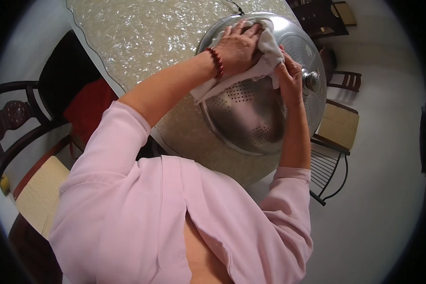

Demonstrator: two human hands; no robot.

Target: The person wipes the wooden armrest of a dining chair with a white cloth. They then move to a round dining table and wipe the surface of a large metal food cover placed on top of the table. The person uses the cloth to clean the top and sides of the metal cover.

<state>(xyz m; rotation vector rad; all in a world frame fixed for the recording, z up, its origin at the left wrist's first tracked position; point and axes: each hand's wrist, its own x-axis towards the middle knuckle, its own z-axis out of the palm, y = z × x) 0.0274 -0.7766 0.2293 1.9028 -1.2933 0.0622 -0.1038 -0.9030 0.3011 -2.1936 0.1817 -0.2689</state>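
Left grip (239, 47) atop cloth (270, 49), colander (251, 113)

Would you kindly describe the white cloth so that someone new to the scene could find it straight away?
Start at the pale pearly table and go to the big steel perforated pan tilted at its near right edge. The cloth lies on the pan's upper part, pressed under the left hand with the right hand beside it. It is the only soft white thing on the shiny metal.

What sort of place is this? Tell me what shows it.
Probably a home dining area: a round table with a pearly patterned top, dark wooden chairs with cream cushions, and a perforated metal colander that the left hand wipes with a white cloth.
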